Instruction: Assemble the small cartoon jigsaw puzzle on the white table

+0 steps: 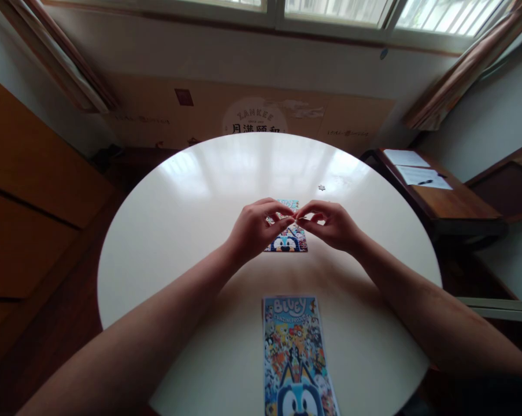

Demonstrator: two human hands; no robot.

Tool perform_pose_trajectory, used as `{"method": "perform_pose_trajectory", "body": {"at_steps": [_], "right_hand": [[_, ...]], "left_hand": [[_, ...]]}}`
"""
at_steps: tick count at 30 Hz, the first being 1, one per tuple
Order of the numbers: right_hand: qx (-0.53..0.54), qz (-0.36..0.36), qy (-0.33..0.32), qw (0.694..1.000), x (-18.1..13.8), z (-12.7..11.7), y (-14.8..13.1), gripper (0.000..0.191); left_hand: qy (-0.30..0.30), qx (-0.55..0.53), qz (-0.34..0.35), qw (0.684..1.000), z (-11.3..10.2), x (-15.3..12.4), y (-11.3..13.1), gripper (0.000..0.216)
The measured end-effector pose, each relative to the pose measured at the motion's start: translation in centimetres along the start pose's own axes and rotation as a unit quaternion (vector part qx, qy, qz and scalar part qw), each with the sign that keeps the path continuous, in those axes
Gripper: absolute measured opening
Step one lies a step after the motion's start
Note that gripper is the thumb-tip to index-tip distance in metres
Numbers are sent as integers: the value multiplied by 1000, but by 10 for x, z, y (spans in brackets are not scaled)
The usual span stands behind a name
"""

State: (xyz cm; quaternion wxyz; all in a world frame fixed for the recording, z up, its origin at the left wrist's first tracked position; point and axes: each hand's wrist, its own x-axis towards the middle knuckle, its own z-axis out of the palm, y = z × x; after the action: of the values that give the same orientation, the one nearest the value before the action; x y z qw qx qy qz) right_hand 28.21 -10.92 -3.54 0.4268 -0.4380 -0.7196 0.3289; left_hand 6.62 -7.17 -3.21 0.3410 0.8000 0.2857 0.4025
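Note:
Above a small jigsaw puzzle [285,245] printed with a blue cartoon dog, my left hand [259,224] and my right hand [332,224] meet at their fingertips. Both are closed in a pinch on a small, thin puzzle piece [303,218], seen almost edge-on between them. My fingers cover much of the puzzle's middle. One loose puzzle piece [322,188] lies on the table beyond my right hand. Closer to me lies a printed picture sheet [293,346] headed "Bluey", with the same dog at its bottom.
Everything rests on a glossy white oval table [156,254]. At the right stands a wooden desk [449,202] with papers [423,177] and a pen. Wooden cabinet fronts [30,173] are on the left. Windows and curtains line the far wall.

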Motion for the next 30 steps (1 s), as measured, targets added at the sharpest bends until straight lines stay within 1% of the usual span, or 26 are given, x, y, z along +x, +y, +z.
{"method": "perform_pose_trajectory", "body": {"at_steps": [2, 4, 7, 9, 12, 18, 21, 23, 27, 29, 30], "right_hand": [[-57, -10, 10, 998, -1, 2, 2, 14], [-103, -37, 14, 994, -1, 4, 2, 12], [-131, -74, 13, 989, -2, 7, 0, 11], [-130, -82, 19, 988, -3, 8, -1, 11], [-115, -72, 28, 990, -4, 8, 0, 11], [-104, -56, 39, 992, -4, 8, -4, 11], [-75, -48, 42, 995, -2, 7, -6, 14], [-35, -39, 40, 998, -1, 6, -4, 14], [88, 35, 18, 995, 2, 5, 2, 16], [127, 68, 9, 989, 3, 4, 5, 18], [132, 74, 10, 988, 3, 3, 6, 19]], "left_hand": [[12, 40, 54, 998, -1, -1, -1, 14], [4, 71, 103, 992, -2, -1, -2, 14], [-4, 118, 143, 983, -2, -3, -2, 15], [-4, 142, 152, 978, -2, -3, -2, 15], [-2, 164, 154, 974, -3, -3, -1, 15], [9, 166, 148, 975, -4, -1, 0, 14], [25, 153, 138, 978, -5, -1, -1, 15], [32, 146, 134, 980, -5, -1, -2, 16], [39, 137, 153, 978, -4, -2, -3, 15], [37, 140, 159, 977, -4, -2, -3, 15], [36, 145, 157, 976, -5, -2, -3, 14]]}}
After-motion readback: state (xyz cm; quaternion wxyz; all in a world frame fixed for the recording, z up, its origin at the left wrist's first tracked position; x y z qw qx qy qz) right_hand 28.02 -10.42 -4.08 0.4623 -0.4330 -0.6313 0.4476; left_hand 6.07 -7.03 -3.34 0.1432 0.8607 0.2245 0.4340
